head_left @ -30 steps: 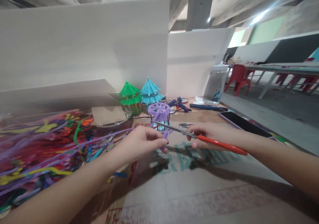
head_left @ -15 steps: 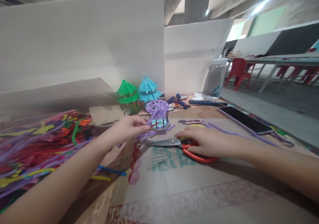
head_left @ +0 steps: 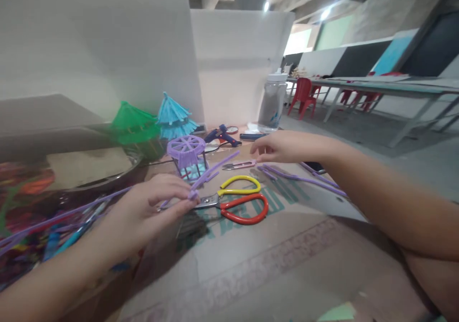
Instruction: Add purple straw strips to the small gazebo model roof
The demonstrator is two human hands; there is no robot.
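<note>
My left hand (head_left: 158, 207) pinches short purple pipe cleaners (head_left: 208, 174) between thumb and fingertips, beside the scissors' blades. The scissors (head_left: 245, 209), with one yellow and one red handle, lie on the cardboard, their blade tips hidden behind that hand. My right hand (head_left: 287, 146) reaches over the far part of the board, fingers bent and apart, close to the end of small thread snips (head_left: 239, 165); whether it touches them I cannot tell. Behind the left hand stands a small pavilion (head_left: 186, 150) with a purple spoked top, dark posts and a light blue base.
Green (head_left: 134, 121) and light blue (head_left: 175, 116) tiered roofs stand behind. Further back are a glue gun (head_left: 222, 135), a knife (head_left: 253, 136) and a water bottle (head_left: 272, 102). Long purple pipe cleaners (head_left: 304, 178) lie at right; a colourful heap (head_left: 32, 226) fills the left.
My right hand has let go of the scissors and moved up and away toward the snips. My left hand has come nearer and now holds purple pipe cleaners up. The view has swung right.
</note>
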